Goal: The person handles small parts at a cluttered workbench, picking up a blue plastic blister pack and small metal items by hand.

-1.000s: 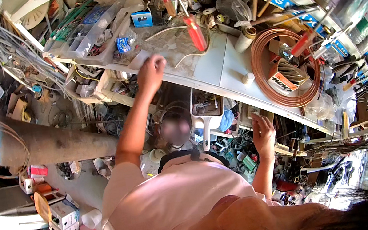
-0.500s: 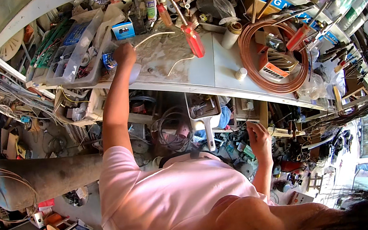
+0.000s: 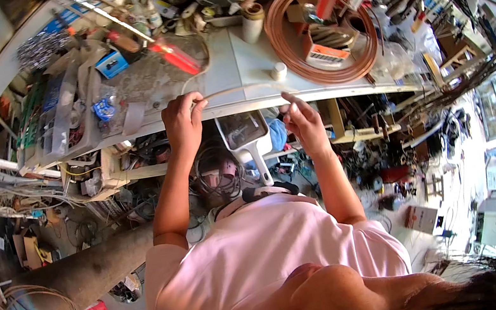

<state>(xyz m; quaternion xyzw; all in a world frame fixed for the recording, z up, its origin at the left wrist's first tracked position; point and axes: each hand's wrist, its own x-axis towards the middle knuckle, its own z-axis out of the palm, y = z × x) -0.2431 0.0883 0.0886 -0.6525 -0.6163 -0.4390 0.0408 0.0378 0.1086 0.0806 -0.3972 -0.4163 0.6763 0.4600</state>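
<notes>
My left hand (image 3: 184,121) is closed in a pinch on a thin pale cable (image 3: 239,89) above the bench's front edge. From these fingers the cable arcs right toward my right hand (image 3: 305,122); another stretch loops back across the bench. My right hand is raised with its fingers bent together near the cable's right end. A small dark tip shows at those fingers, too small to name. Behind my left hand a screwdriver with a red clear handle (image 3: 177,56) stands tilted over the bench. A small white cap (image 3: 279,71) sits near the edge, behind my right hand.
A coil of copper tube (image 3: 284,53) lies on the bench's right, around an orange box (image 3: 323,47). At left stands a clear divided parts box (image 3: 57,142). Below the edge is a white long-handled pan (image 3: 256,160). A big cylinder (image 3: 86,275) lies at lower left.
My left hand has come right and nearer from the back of the bench, bringing the cable. My right hand has risen from below the edge to meet it. The view has shifted too.
</notes>
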